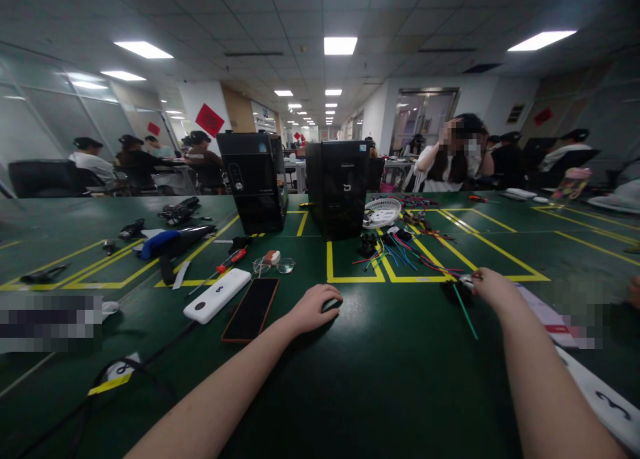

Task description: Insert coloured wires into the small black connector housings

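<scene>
A green wire (465, 312) lay just left of our right hand (493, 289); our left hand (313, 308) curled on the table (395, 366). We couldn't tell either grip.

The left hand (313, 308) mostly hides a small, dark, rounded object (330, 305). What the right hand (486, 286) touches is too small to tell. The picture's right edge cuts off a white oblong case (598, 391).

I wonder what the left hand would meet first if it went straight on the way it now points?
Past a stretch of bare table, the left hand would probably meet the coloured cables first, though depth is hard to judge from this one view.
</scene>
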Tool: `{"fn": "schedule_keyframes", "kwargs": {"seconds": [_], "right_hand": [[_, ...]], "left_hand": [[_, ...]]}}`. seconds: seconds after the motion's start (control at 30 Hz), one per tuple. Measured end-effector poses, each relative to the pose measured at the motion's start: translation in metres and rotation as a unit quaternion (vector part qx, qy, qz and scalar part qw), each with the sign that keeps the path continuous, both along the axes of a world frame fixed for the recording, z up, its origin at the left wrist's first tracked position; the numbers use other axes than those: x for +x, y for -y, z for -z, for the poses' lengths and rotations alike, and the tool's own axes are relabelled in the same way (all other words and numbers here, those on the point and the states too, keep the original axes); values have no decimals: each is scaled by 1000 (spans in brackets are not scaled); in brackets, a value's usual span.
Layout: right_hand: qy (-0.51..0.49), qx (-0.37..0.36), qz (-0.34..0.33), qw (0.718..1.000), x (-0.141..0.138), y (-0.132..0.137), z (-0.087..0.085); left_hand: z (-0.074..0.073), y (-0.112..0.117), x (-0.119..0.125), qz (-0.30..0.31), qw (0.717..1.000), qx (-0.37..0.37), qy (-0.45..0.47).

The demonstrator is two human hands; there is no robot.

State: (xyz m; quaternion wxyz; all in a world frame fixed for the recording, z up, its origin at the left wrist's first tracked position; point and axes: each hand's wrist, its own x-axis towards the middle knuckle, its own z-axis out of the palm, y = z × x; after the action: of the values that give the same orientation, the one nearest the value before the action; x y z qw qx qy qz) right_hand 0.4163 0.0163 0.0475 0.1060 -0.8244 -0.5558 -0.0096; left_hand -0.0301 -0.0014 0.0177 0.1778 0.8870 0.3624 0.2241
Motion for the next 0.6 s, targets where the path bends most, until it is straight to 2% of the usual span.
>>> {"fn": "schedule_keyframes", "kwargs": {"seconds": [0.13, 0.3, 0.4, 0.6], "right_hand": [[-27, -38, 20, 999, -5, 0, -2], [-16, -35, 25, 999, -12, 1, -3], [0, -24, 14, 1000, -12, 0, 0], [15, -60, -4, 998, -8, -5, 9]], "left_hand": [[2, -1, -1, 2, 1000, 4, 3], [5, -2, 0, 4, 1000, 8, 3], [5, -3, 0, 6, 1000, 14, 3], [5, -3, 1, 5, 1000, 17, 3]]}}
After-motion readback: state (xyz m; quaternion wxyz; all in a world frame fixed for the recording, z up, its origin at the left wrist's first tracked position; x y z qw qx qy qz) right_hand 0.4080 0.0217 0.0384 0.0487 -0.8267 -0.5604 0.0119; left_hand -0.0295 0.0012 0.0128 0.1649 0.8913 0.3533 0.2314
